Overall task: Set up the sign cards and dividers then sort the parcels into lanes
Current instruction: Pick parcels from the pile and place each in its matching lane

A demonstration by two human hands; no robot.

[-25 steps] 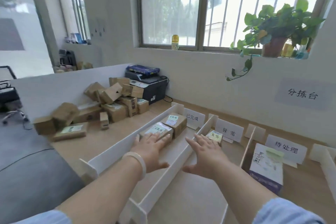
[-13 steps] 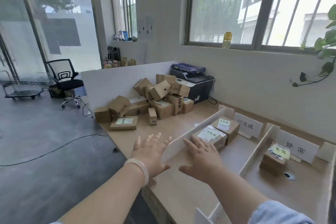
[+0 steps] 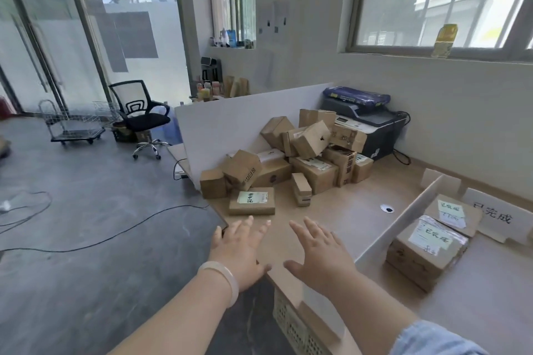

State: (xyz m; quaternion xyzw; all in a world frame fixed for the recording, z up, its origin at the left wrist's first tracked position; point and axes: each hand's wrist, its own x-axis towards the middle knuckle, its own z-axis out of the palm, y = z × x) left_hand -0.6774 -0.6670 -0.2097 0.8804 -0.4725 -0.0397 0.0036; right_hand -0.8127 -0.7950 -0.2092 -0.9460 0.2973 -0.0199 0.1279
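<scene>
Left hand [image 3: 240, 251] and right hand [image 3: 320, 256] spread wide, holding nothing.
They hover at the table [image 3: 346, 204] edge, just short of a flat green-labelled parcel [image 3: 251, 201]; the parcel heap [image 3: 305, 153] lies beyond; right of the divider [image 3: 398, 228], two labelled parcels [image 3: 427, 253] sit before a sign card [image 3: 496, 217].

My left hand [image 3: 239, 251] and right hand [image 3: 320, 256] hover, fingers spread, over the near edge of the table [image 3: 346, 204]. A flat parcel [image 3: 251, 201] with a green label lies just beyond my left hand. Right of the white divider [image 3: 403, 219], 2 labelled parcels [image 3: 427, 253] sit one behind the other, near a sign card [image 3: 493, 215].
</scene>
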